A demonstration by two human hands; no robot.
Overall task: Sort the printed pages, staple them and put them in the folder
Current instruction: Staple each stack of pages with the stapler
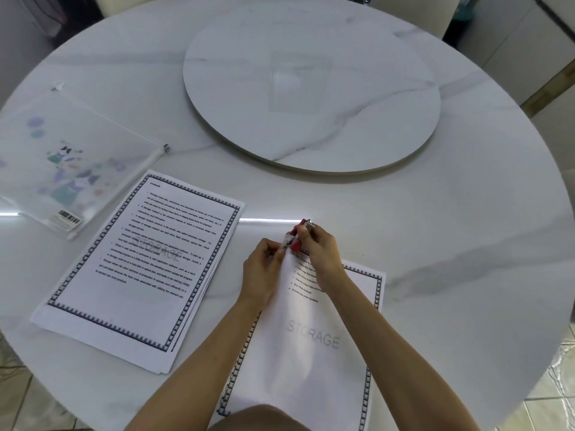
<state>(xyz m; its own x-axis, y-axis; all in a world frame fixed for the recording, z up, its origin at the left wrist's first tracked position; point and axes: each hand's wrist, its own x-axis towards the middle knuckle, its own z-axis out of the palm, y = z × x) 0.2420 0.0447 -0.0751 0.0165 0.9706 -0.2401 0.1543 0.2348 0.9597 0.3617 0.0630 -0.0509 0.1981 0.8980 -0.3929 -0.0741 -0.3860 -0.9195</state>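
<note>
step: stapling | stapler [295, 241] is gripped by right hand [322, 255] and set over far-left corner of pages [311, 353]; whether it is squeezed cannot be told | same corner is pinched by left hand [264, 270] | pages' long axis runs away from the body | stack [140, 269] lies left, folder [62, 163] beyond, nearer left hand

Turntable [311, 88] is set mid-table [466, 213], behind everything else. Folder [62, 157] is laid at far left. Stack of pages [133, 275] is placed just in front and right of it. Second set [311, 353] is laid right of the stack at the near edge, with stapler [295, 239] at its far corner.
</note>
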